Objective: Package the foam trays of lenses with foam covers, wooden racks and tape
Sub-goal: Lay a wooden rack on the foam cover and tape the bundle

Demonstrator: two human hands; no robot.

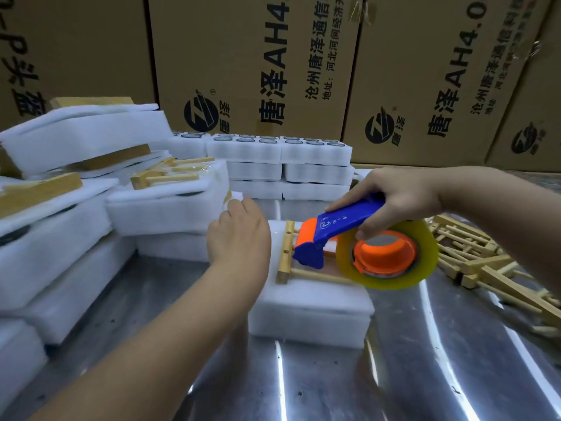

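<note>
Foam-covered lens tray (309, 311) at centre of steel worktop (425, 360), wooden rack (287, 253) on top | right hand (397, 196) clenched round blue tape dispenser (334, 229), head at rack's left end, likely to lay tape | left hand (239, 235) steadies tray's left end, grip unclear

Passage lies over the near shiny metal tabletop (303, 384). Stacked white foam packs (60, 253) wall the left, loose wooden racks (485, 262) the right, stacked foam lens trays (288, 165) behind.

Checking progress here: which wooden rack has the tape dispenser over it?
The wooden rack on the foam block mid-table, beneath the tape dispenser held by the right hand. The other racks lie piled loose at right or on the foam packages at left.
</note>
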